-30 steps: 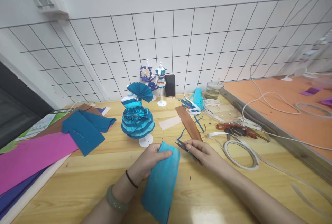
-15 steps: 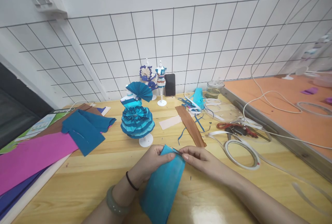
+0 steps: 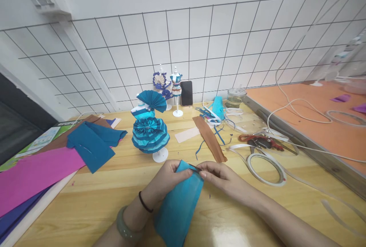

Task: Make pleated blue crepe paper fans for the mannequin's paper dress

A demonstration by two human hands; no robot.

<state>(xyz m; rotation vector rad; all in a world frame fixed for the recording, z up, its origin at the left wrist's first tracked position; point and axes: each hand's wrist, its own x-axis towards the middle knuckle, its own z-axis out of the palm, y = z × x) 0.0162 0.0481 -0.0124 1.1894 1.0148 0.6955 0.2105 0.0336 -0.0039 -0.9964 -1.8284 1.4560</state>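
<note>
A piece of turquoise crepe paper with a darker blue edge hangs down in front of me. My left hand pinches its upper part between thumb and fingers. At the top right corner, my right hand grips the paper's edge between thumb and forefinger. A thin dark sliver lies along that edge between the hands; I cannot make out what it is. Just beyond my hands stands a small dress form in a turquoise layered paper dress with a fan at the top.
Left lie blue and pink crepe paper. Behind are more dress forms and a phone. A brown strip, blue scraps, a tape roll, red-handled scissors and a glass jar occupy the right.
The view has shifted very slightly. Both hands hold the turquoise crepe paper in nearly the same place, and the dark sliver between them lies at a slightly different angle.
</note>
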